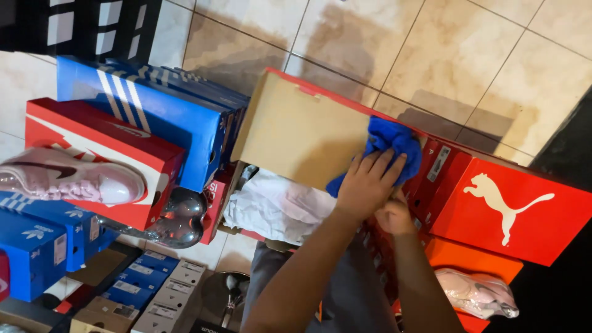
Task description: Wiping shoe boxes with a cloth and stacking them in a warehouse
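The left hand (368, 185) presses a blue cloth (390, 151) flat-fingered against the brown inside of an open red box lid (296, 126); its grip is loose, fingers spread over the cloth rather than clenched. The right hand (394, 216) sits just below, mostly hidden by the left wrist, so its grip cannot be told. White tissue (274, 206) fills the box beneath. A pink shoe (68, 176) at left is cut off by the frame edge.
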